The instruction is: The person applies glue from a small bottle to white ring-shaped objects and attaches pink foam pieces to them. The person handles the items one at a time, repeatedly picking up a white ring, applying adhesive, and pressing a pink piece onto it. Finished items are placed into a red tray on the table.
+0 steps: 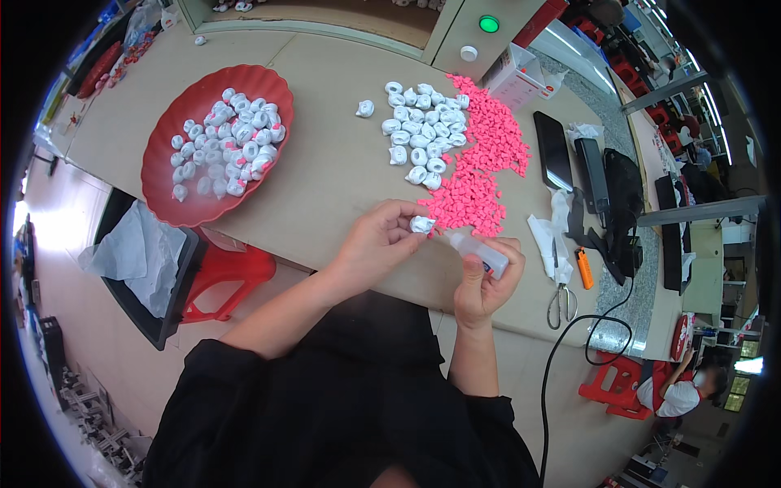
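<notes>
Thumb and fingers of my left hand [381,237] pinch a small white rounded piece [421,224] at the table's near edge. My right hand [485,293] is wrapped round a small translucent squeeze bottle [480,254], its tip tilted toward the white piece but seemingly apart from it. Just beyond both hands lies a heap of small pink pieces [488,134], stretching toward the back. Left of that heap sits a cluster of similar white pieces [419,126], with one white piece [365,108] off by itself.
A red scalloped bowl [213,80] on the left holds many white pieces, several with pink bits. On the right lie a phone [553,150], scissors [561,307], an orange cutter [584,268] and a black cable [543,390]. A machine housing [464,37] stands behind.
</notes>
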{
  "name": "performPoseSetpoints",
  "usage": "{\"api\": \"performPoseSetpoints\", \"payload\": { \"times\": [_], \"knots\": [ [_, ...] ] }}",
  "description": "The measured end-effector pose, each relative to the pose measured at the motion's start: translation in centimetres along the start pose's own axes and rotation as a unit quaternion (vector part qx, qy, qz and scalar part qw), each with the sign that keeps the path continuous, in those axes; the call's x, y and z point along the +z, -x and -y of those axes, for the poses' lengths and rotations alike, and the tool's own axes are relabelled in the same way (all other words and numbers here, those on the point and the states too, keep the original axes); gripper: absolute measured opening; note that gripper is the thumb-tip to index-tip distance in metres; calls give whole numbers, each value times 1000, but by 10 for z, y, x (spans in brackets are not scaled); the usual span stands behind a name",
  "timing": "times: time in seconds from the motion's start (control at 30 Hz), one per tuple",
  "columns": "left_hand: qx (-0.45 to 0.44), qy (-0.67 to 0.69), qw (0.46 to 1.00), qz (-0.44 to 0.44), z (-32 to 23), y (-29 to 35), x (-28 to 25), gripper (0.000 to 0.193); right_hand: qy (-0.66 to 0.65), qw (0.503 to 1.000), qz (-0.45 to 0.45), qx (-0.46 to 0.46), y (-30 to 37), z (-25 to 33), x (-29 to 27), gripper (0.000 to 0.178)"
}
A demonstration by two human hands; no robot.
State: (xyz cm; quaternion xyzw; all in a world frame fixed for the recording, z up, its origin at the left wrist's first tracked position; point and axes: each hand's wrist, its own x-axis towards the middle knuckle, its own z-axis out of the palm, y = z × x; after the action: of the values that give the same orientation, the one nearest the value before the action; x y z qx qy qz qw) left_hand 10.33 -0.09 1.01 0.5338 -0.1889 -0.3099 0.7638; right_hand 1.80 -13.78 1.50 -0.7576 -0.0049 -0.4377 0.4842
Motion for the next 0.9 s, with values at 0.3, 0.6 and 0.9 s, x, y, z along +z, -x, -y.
{"api": "performPoseSetpoints", "payload": {
  "times": [0.3, 0.6, 0.9],
  "knots": [
    [-2, -3, 1000, -2, -1, 0, 1, 27, -7, 1000, 0, -14, -1, -2, -3, 28],
    [-3, -14, 1000, -2, 1, 0, -1, 27, -15, 999, -8, 27, -1, 0, -3, 27],
    [-3, -33, 999, -7, 1, -1, -1, 26, -56, 998, -18, 34, 1, -3, -1, 28]
  ]
}}
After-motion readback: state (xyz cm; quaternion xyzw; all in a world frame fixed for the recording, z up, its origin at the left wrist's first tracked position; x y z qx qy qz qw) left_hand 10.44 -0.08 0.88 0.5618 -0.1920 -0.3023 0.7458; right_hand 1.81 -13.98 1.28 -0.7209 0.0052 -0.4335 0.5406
